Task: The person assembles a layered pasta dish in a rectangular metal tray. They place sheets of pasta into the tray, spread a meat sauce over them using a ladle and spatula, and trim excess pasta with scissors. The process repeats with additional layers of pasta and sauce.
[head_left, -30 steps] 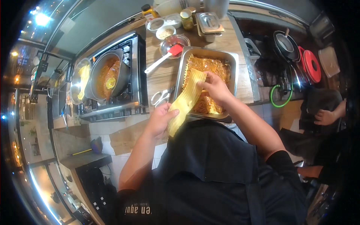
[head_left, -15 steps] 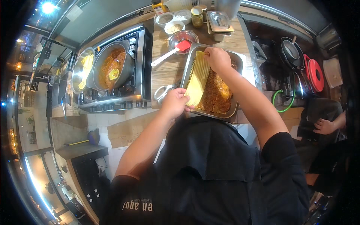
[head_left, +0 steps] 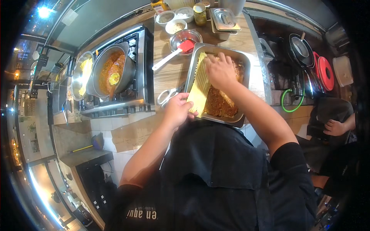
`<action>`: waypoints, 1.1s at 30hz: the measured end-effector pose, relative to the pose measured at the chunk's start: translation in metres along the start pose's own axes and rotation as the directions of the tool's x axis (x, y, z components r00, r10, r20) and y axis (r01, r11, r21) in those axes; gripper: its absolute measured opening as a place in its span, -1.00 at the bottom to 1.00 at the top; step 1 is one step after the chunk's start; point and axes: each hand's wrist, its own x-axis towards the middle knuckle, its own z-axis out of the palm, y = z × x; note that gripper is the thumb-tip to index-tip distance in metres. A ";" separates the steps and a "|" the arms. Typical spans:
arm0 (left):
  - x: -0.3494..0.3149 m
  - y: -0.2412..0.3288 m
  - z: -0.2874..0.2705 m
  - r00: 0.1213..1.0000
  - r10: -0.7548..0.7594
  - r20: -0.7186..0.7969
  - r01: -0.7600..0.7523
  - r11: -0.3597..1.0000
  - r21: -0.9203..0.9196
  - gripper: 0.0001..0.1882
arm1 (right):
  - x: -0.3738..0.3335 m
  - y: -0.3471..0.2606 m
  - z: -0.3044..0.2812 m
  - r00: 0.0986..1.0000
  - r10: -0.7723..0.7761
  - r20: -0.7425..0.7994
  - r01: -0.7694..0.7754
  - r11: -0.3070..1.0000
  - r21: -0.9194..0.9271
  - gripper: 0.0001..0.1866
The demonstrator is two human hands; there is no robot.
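A deep metal baking tray (head_left: 246, 66) stands on the wooden counter, with brown meat sauce (head_left: 220, 104) spread inside. Along its left side lies a long yellow lasagna sheet (head_left: 199, 89) with ridges. My left hand (head_left: 179, 110) pinches the sheet's near end at the tray's front left corner. Over the far part of the sheet and the sauce my right hand (head_left: 221, 73) lies palm down, fingers apart, partly covering both. White-handled scissors (head_left: 165, 96) rest left of the tray.
Beyond the tray are a metal bowl (head_left: 178, 37) with a red-headed spatula (head_left: 169, 57) across it, small bowls (head_left: 176, 27) and a jar (head_left: 199, 14). A pot of sauce (head_left: 112, 73) sits on the stove at left. At right are pans (head_left: 300, 50) and another person's hand (head_left: 333, 127).
My right hand has let go of the sheet's far end and spread its fingers, shifting slightly nearer over the sheet. My left hand still pinches the near end.
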 end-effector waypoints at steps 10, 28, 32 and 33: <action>0.003 -0.002 0.002 1.000 0.024 -0.011 -0.024 1.000 0.006 -0.49 | -0.008 -0.026 0.001 0.988 0.111 0.108 -0.114 0.993 0.025 -0.31; -0.011 0.000 0.007 1.000 -0.009 0.023 0.015 0.964 -0.267 -0.49 | -0.068 -0.008 -0.035 0.847 -0.531 0.022 0.449 0.737 0.505 -0.37; -0.019 0.005 -0.001 0.995 -0.028 0.091 0.064 0.902 -0.427 -0.52 | -0.072 -0.022 -0.039 0.889 -0.455 0.045 0.355 0.749 0.559 -0.50; -0.022 0.010 -0.005 0.994 -0.025 0.102 0.056 0.950 -0.307 -0.54 | -0.071 -0.023 -0.031 0.896 -0.442 0.037 0.346 0.748 0.566 -0.57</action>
